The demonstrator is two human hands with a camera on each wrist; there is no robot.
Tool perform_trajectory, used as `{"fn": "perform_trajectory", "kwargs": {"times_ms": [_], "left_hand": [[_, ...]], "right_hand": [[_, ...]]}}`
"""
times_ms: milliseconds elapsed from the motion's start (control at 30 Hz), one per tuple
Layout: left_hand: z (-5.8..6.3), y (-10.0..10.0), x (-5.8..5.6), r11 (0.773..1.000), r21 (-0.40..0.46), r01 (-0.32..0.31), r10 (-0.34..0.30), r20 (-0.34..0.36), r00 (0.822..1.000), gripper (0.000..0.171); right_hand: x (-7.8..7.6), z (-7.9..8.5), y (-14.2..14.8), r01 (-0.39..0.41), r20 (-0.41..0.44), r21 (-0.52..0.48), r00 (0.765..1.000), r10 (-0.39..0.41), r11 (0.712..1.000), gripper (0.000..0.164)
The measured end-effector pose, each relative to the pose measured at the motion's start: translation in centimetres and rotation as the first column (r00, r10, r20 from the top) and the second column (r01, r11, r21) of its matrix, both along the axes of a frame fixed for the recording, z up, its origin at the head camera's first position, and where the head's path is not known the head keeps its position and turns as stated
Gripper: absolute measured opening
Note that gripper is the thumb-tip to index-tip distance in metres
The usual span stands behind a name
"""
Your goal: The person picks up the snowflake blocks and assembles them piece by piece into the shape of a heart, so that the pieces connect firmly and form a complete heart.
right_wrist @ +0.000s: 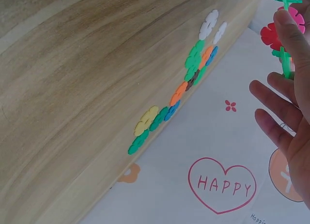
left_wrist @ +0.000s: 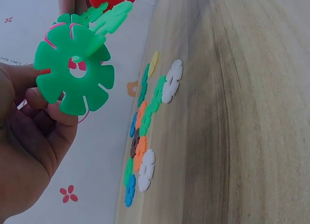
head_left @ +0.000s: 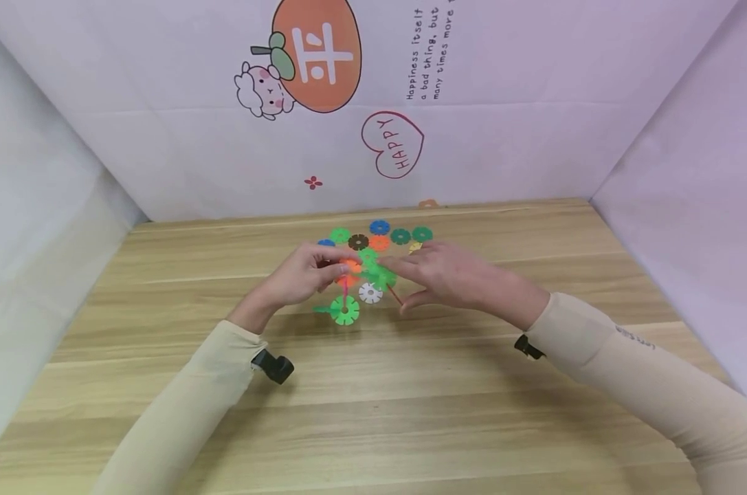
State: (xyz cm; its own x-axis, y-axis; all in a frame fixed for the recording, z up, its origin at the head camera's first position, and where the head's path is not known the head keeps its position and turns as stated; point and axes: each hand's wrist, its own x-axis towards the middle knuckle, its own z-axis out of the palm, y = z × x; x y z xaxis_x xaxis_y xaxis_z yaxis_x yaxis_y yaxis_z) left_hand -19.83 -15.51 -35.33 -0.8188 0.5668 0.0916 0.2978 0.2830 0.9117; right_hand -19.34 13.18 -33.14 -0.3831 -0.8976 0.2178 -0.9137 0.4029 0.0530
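Both hands hold one built-up piece of slotted plastic snowflake discs above the table. My left hand (head_left: 302, 275) grips its left side; in the left wrist view a broad green disc (left_wrist: 51, 90) faces the camera beside the curled fingers. A paler green disc (left_wrist: 114, 20) slots through it at an angle. My right hand (head_left: 450, 275) pinches the other side between thumb and forefinger, its other fingers spread away. Near that thumb are a red disc (right_wrist: 270, 37) and a pink disc (right_wrist: 296, 18). The fingers hide part of the joined discs.
Loose discs lie flat behind the hands, among them a blue disc (head_left: 379, 227), a brown disc (head_left: 358, 242), a teal disc (head_left: 422, 234) and a white disc (head_left: 370, 293). A printed cloth (head_left: 484, 151) hangs behind the wooden table (head_left: 385, 426).
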Motion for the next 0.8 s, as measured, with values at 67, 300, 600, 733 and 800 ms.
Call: {"fn": "perform_trajectory", "kwargs": {"times_ms": [67, 300, 600, 733, 800], "left_hand": [[0.0, 0.0, 0.0, 1.0, 0.014, -0.001, 0.001, 0.018, 1.0, 0.022], [-0.3, -0.2, 0.0, 0.999, 0.041, -0.017, 0.014, 0.064, 0.998, 0.022], [0.1, 0.5, -0.1, 0.999, -0.031, 0.032, -0.031, 0.031, 0.999, 0.023], [0.5, 0.5, -0.1, 0.999, -0.045, -0.002, 0.004, 0.053, 0.999, 0.023], [0.7, 0.5, -0.1, 0.998, -0.055, -0.019, 0.022, 0.065, 0.998, 0.024]], "right_hand": [[0.1, -0.1, -0.1, -0.004, -0.008, -0.006, 1.0, 0.004, 1.0, 0.083], [0.1, -0.2, -0.3, 0.003, 0.024, -0.011, 1.0, -0.003, 1.0, 0.081], [0.3, 0.0, -1.1, 0.121, 0.16, 0.142, 0.977, -0.144, 0.982, 0.105], [0.3, -0.1, -1.5, 0.128, 0.18, 0.136, 0.972, -0.152, 0.982, 0.094], [0.2, -0.3, -1.5, 0.138, 0.203, 0.109, 0.966, -0.158, 0.984, 0.09]]}}
